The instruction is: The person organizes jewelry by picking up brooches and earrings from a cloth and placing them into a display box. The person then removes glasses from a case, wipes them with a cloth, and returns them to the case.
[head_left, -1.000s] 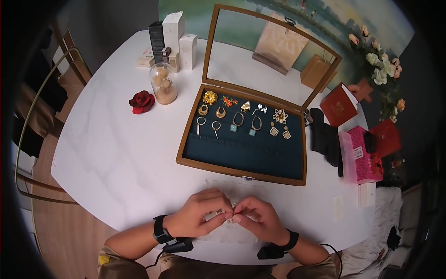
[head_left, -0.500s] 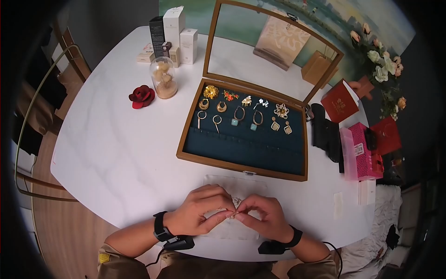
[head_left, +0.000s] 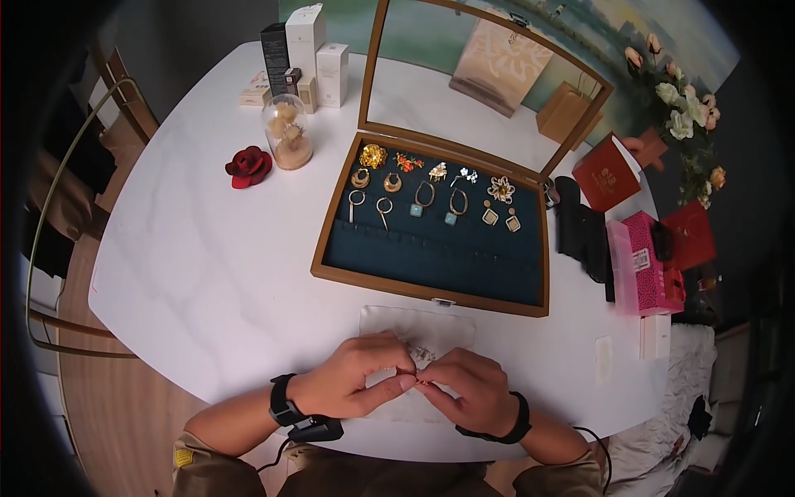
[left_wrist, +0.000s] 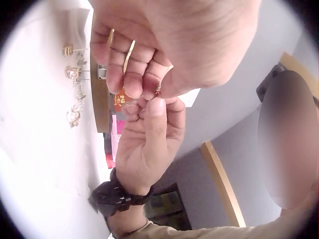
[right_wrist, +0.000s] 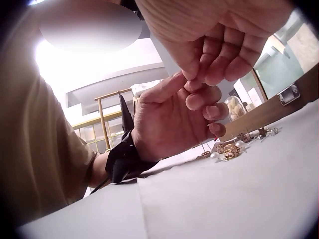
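My left hand point(head_left: 360, 377) and right hand point(head_left: 474, 388) meet thumb to thumb above a pale cloth point(head_left: 377, 319). Between their fingertips they pinch a tiny gold and reddish piece of jewelry point(left_wrist: 158, 91), mostly hidden by the fingers; its exact kind I cannot tell. Thin gold slivers point(left_wrist: 129, 55) show along the curled fingers of the left hand. Beyond the hands, several small jewelry pieces point(head_left: 422, 354) lie on the cloth, among them a gold flower-shaped one point(right_wrist: 229, 151) near white pearls point(right_wrist: 215, 156).
Past the cloth stands a wooden jewelry case point(head_left: 373, 284), its glass lid raised, with brooches and earrings in rows on dark lining. A glass dome point(head_left: 287, 137), red flower point(head_left: 248, 167) and small boxes point(head_left: 306, 45) stand left. A pink box point(head_left: 642, 265) is right.
Both hands keep pinching at the same spot while their fingers shift slightly. More of the jewelry on the cloth shows behind them now. The whole head view has tilted a little.
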`<action>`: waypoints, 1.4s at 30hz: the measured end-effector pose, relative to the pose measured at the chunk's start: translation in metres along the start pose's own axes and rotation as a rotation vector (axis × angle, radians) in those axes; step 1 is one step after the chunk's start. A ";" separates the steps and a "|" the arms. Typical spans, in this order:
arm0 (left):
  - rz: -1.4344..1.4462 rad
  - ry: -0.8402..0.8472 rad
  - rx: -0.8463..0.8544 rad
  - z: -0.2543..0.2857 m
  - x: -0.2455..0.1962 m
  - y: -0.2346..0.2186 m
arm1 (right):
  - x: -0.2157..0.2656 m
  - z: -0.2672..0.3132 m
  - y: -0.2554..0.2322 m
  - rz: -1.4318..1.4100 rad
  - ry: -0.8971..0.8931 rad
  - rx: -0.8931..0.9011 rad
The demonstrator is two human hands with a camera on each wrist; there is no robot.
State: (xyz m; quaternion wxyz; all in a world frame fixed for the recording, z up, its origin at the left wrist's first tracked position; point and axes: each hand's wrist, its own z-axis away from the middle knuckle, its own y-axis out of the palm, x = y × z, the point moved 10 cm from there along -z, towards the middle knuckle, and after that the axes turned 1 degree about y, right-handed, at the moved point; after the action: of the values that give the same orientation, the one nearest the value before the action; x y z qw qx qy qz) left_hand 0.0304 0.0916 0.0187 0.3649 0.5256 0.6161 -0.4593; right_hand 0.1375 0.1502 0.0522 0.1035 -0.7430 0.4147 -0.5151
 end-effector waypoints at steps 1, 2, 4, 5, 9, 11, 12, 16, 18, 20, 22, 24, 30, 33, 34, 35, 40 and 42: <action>0.001 0.000 0.000 0.000 -0.001 0.000 | 0.000 0.000 0.000 0.002 -0.005 0.003; 0.047 -0.051 -0.011 0.001 0.003 -0.001 | 0.000 0.000 0.000 0.002 -0.004 0.003; 0.094 -0.103 -0.021 0.003 0.008 -0.001 | -0.001 0.000 0.000 0.005 0.009 0.001; 0.105 -0.106 -0.024 0.004 0.010 -0.002 | -0.001 -0.001 0.000 0.005 0.009 0.001; 0.104 -0.098 -0.038 0.004 0.010 -0.003 | -0.005 -0.002 0.000 -0.034 0.074 0.015; 0.089 -0.073 -0.056 0.003 0.009 -0.004 | -0.009 -0.001 0.000 -0.064 0.125 0.028; 0.074 -0.047 -0.073 0.003 0.006 -0.006 | -0.014 0.000 0.001 -0.100 0.181 0.048; 0.056 -0.074 -0.066 0.004 0.006 -0.007 | -0.025 0.003 0.005 -0.225 0.318 0.073; 0.040 -0.105 -0.091 0.005 0.008 -0.010 | -0.034 0.008 0.011 -0.318 0.374 0.112; 0.043 -0.094 -0.096 0.004 0.007 -0.010 | -0.040 0.012 0.015 -0.407 0.427 0.149; 0.046 -0.082 -0.102 0.003 0.006 -0.011 | -0.042 0.016 0.022 -0.582 0.498 0.187; 0.041 -0.093 -0.092 0.004 0.008 -0.011 | -0.048 0.019 0.027 -0.660 0.548 0.170; 0.052 -0.144 -0.086 0.006 0.013 -0.011 | -0.052 0.022 0.029 -0.725 0.584 0.158; 0.055 -0.121 -0.091 0.004 0.010 -0.010 | -0.055 0.024 0.029 -0.701 0.579 0.145; 0.054 -0.119 -0.092 0.003 0.010 -0.010 | -0.056 0.023 0.028 -0.674 0.574 0.139; 0.047 -0.116 -0.094 0.003 0.009 -0.010 | -0.056 0.022 0.028 -0.673 0.573 0.140; 0.025 -0.100 -0.096 0.003 0.008 -0.010 | -0.054 0.021 0.030 -0.620 0.558 0.171; 0.030 -0.132 -0.092 0.004 0.012 -0.009 | -0.054 0.021 0.031 -0.618 0.556 0.166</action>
State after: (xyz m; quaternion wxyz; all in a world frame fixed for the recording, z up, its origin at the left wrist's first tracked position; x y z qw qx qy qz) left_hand 0.0194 0.0908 0.0080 0.4353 0.4862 0.6030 -0.4587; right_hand 0.1327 0.1636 -0.0119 -0.1120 -0.6544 0.1418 -0.7342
